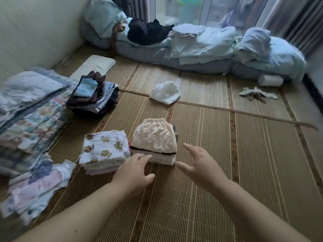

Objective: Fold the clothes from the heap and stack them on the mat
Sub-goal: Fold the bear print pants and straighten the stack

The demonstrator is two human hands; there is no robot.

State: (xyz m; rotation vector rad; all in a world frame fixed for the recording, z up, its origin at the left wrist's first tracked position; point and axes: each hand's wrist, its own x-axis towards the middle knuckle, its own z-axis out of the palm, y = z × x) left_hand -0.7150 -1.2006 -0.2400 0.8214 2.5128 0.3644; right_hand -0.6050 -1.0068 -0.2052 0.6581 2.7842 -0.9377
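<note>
Fingers (143, 158) of the left hand (134, 172) spread, tips touching the peach stack (154, 142); right hand (201, 165) open, empty, just beside it. Both forearms reach forward over the mat (209, 154). Bear-print stack (104, 151) sits left; white garment (166, 92) lies beyond.

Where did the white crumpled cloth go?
The white crumpled cloth lies alone on the mat, beyond the peach-topped stack, right of the dark stack.

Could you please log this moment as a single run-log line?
left hand: open, touching peach-topped stack | right hand: open, beside it | white garment: unfolded on mat
</note>
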